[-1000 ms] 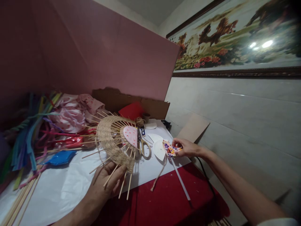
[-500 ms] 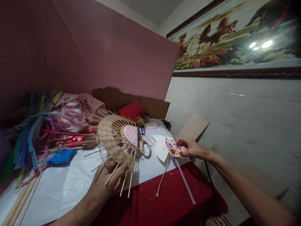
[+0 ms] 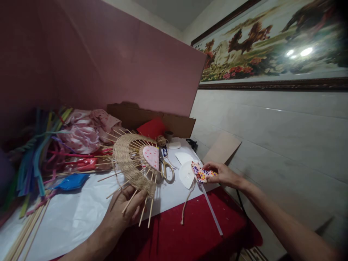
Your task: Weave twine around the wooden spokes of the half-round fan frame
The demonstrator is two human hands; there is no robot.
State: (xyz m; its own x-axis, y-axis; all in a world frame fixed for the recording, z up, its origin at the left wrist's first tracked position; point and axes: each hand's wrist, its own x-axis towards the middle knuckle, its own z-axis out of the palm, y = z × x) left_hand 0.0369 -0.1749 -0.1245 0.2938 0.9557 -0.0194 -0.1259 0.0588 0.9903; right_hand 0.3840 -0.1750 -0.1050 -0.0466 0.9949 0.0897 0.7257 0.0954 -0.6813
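My left hand (image 3: 126, 206) is closed on the lower edge of a woven twine fan frame (image 3: 126, 165), its thin wooden sticks fanning outward. A pink dotted half-round piece (image 3: 151, 157) fills the fan's centre. Farther right, my right hand (image 3: 224, 174) grips a floral-patterned hot glue gun (image 3: 201, 173) by its handle. A long translucent glue stick (image 3: 212, 208) sticks out of the gun toward me. Cut white paper pieces (image 3: 186, 174) lie beside and partly under the gun. Gold-handled scissors (image 3: 168, 171) rest between the fan and the paper, blades partly hidden.
Colourful pipe cleaners (image 3: 35, 156), crumpled pink fabric (image 3: 81, 130) and a blue packet (image 3: 72, 180) crowd the left side. Loose wooden sticks (image 3: 28, 228) lie at front left. Cardboard (image 3: 179, 127) stands behind. A black cord (image 3: 240, 203) hangs off the red table edge at right.
Both hands keep nearly the same places and grips. The glue gun and its glue stick have shifted very slightly; the view has moved a little.
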